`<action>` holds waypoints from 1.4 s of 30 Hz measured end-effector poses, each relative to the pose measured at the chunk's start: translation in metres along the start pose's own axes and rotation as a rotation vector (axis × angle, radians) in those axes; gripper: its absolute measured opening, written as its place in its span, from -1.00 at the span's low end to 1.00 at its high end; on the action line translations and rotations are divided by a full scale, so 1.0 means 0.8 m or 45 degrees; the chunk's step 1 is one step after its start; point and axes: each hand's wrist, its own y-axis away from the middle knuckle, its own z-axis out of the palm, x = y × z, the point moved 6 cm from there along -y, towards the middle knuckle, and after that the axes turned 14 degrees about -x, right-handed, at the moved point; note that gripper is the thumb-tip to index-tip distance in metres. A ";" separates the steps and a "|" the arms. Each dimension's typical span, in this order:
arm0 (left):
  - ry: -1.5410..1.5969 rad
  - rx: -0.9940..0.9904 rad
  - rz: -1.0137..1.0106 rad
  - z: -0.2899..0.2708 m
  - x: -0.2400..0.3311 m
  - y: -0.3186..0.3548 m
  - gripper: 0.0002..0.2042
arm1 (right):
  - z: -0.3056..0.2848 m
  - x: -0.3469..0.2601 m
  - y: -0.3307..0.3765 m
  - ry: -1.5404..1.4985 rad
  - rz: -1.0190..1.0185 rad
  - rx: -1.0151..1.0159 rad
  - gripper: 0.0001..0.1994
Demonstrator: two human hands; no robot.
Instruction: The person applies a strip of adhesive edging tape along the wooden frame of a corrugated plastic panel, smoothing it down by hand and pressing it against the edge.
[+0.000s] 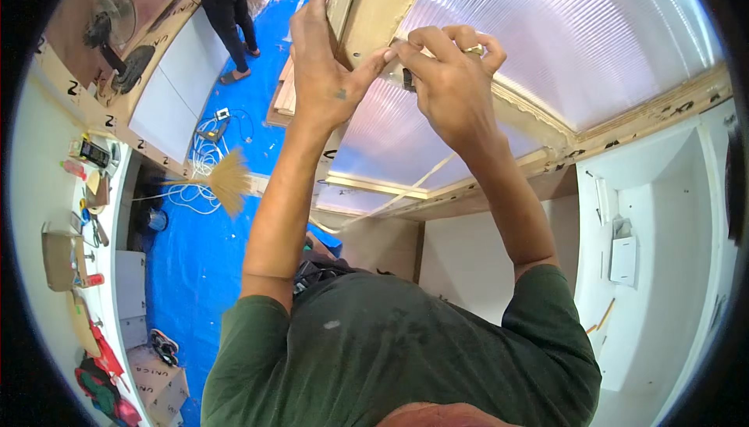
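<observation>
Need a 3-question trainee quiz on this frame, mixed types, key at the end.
1. True or false: the left hand lies flat against the pale wooden batten.
2. The right hand pinches a small dark object beside: A) the batten B) the straw broom C) the standing black fan
3. Fill in: the floor is covered by a ____ plastic tarpaulin.

Key: 1 true; 2 A; 3 blue.

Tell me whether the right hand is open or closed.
Closed: the right hand has its fingers curled around a small dark object, meeting the left hand's thumb at the wooden board.
</observation>
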 end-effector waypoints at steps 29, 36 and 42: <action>0.181 0.083 -0.107 0.022 -0.017 0.012 0.20 | 0.007 0.021 0.017 -0.245 -0.021 0.258 -0.91; 0.232 0.030 -0.143 0.017 -0.012 0.006 0.19 | 0.003 0.019 0.020 -0.136 0.114 0.302 -0.88; 0.297 0.081 -0.174 0.020 -0.006 0.007 0.15 | 0.008 0.013 0.021 -0.166 0.157 0.391 -0.89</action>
